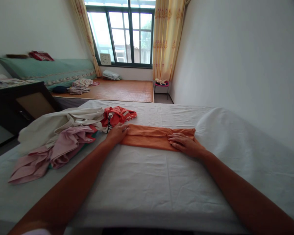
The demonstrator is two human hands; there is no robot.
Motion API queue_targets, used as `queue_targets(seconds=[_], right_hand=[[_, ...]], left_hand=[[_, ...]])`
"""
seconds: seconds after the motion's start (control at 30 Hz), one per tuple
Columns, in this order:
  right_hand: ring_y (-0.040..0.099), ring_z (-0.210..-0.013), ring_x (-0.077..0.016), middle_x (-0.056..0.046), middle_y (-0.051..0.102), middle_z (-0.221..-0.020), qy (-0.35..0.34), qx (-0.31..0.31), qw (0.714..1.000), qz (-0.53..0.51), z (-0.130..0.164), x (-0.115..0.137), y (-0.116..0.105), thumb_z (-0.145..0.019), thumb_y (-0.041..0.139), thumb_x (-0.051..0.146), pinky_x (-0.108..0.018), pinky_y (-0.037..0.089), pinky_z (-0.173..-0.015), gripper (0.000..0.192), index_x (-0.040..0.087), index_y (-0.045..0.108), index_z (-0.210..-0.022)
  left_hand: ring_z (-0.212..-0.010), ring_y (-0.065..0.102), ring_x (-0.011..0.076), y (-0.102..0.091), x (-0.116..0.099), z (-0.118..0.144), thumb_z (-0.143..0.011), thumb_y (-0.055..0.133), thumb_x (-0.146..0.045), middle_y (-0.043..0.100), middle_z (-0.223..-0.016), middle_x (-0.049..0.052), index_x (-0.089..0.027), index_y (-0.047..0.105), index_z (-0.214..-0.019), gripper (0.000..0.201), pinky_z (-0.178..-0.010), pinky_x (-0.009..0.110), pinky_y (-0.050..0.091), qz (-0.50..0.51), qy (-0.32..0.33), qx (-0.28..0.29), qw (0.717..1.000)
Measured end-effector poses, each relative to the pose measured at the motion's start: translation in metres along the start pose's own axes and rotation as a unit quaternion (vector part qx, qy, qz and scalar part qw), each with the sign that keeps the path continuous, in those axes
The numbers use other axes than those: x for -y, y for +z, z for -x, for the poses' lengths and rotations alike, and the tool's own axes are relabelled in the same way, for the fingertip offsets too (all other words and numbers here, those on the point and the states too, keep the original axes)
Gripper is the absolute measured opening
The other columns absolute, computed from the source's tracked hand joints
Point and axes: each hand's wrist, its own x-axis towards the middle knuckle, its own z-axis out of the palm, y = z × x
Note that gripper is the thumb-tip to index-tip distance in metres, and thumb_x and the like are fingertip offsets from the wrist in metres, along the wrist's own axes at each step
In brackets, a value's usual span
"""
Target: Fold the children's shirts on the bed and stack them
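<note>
At mid-frame my left hand (118, 133) and right hand (186, 144) lie flat, grips wide and holding nothing, pressing the ends of a folded orange cloth strip (152, 137) on the white-sheeted bed (161, 182). A heap of pink, cream and red clothes (63, 137) lies just left.

Both arms stretched forward, left hand (118, 133) seemingly flat, right hand (186, 145) palm down, fingers extended

A plain orange cloth (156, 137) is seen on the white sheet (161, 176); pink and cream clothes (56, 140) are piled at nine o'clock.
</note>
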Motion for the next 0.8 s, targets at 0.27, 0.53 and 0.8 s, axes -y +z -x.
queue_targets(seconds=[0.27, 0.53, 0.8], right_hand=[[0.052, -0.123, -0.0231, -0.005, 0.065, -0.124, 0.011, -0.009, 0.999, -0.04, 0.002, 0.001, -0.004, -0.093, 0.049, 0.047, -0.042, 0.038, -0.107, 0.037, 0.027, 0.068, -0.116], [0.058, -0.113, -0.0239, -0.004, 0.069, -0.116, 0.03, -0.031, 0.998, -0.043, 0.004, 0.003, -0.004, -0.092, 0.049, 0.042, -0.042, 0.044, -0.102, 0.032, 0.026, 0.069, -0.112], [0.067, -0.092, -0.0211, -0.004, 0.072, -0.104, 0.118, -0.176, 0.971, -0.111, 0.007, -0.006, -0.004, -0.09, 0.051, 0.039, -0.034, 0.054, -0.08, 0.03, 0.023, 0.07, -0.106]], left_hand=[[-0.096, 0.064, 0.0258, -0.006, -0.014, -0.004, -0.08, 0.056, -0.051, 0.069, -0.107, 0.009, -0.02, 0.06, -0.116, 0.047, -0.072, 0.029, 0.045, -0.048, -0.088, 0.078, 0.992], [-0.066, 0.059, 0.0197, -0.006, -0.018, -0.001, -0.076, 0.053, -0.054, 0.064, -0.069, 0.003, -0.021, 0.056, -0.067, 0.033, -0.055, 0.026, 0.033, -0.018, -0.057, 0.066, 0.996], [-0.066, 0.053, 0.0168, -0.02, 0.0, -0.003, -0.073, 0.052, -0.04, 0.057, -0.069, 0.0, -0.02, 0.052, -0.072, 0.02, -0.059, 0.026, 0.035, 0.098, -0.123, -0.061, 0.986]])
